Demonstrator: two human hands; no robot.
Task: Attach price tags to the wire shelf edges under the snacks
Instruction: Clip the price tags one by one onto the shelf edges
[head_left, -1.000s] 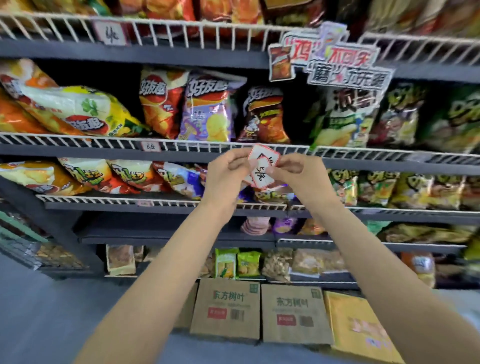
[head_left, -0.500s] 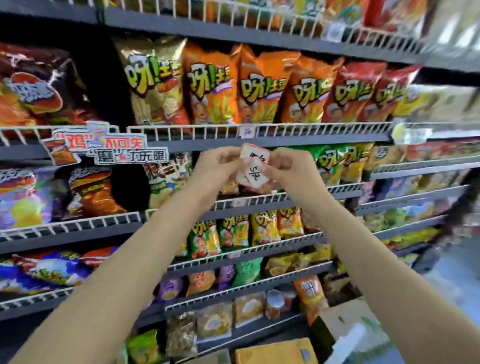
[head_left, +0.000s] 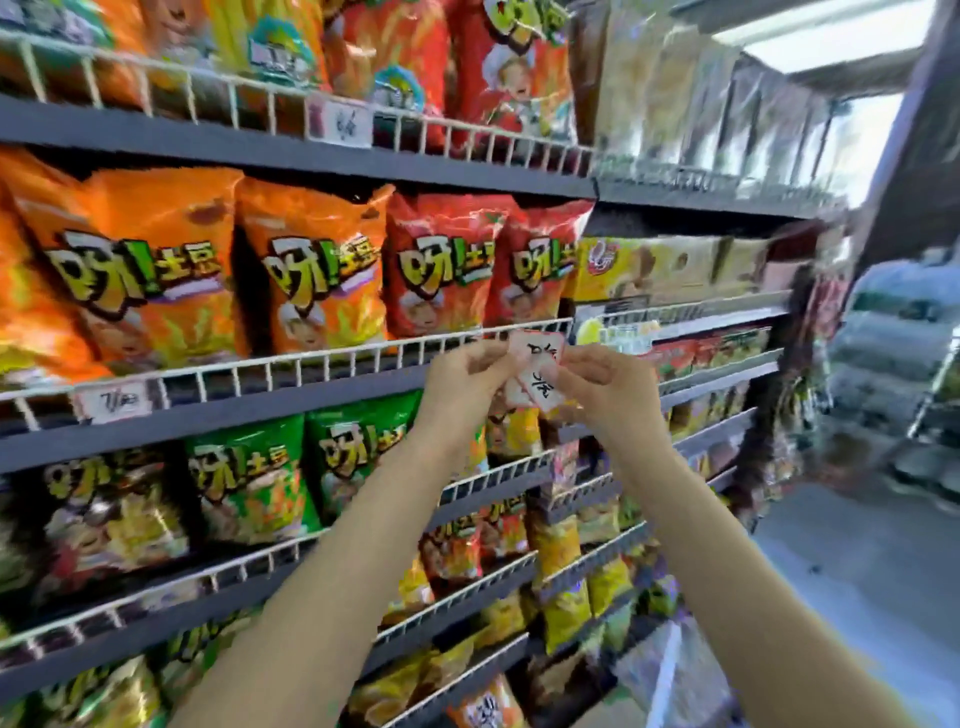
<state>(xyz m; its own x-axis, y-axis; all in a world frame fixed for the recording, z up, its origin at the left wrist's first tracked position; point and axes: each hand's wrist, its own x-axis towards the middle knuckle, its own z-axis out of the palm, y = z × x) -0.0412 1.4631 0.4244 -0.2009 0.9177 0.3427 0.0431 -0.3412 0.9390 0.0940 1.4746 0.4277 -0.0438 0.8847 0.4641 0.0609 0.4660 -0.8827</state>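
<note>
**Tags held up at the wire shelf edge**

Both hands meet in front of the shelves: the left hand (head_left: 464, 379) and right hand (head_left: 605, 387) each pinch the small stack of price tags (head_left: 537, 374) with curled fingers. Just behind, the white wire shelf edge (head_left: 291, 364) runs under orange and red snack bags (head_left: 311, 270), with a tag already clipped on (head_left: 111, 401) further left

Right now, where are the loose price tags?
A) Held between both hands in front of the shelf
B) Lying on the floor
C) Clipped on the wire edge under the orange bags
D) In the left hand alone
A: the price tags are pinched between the left hand and the right hand, in front of the wire shelf edge.
</note>
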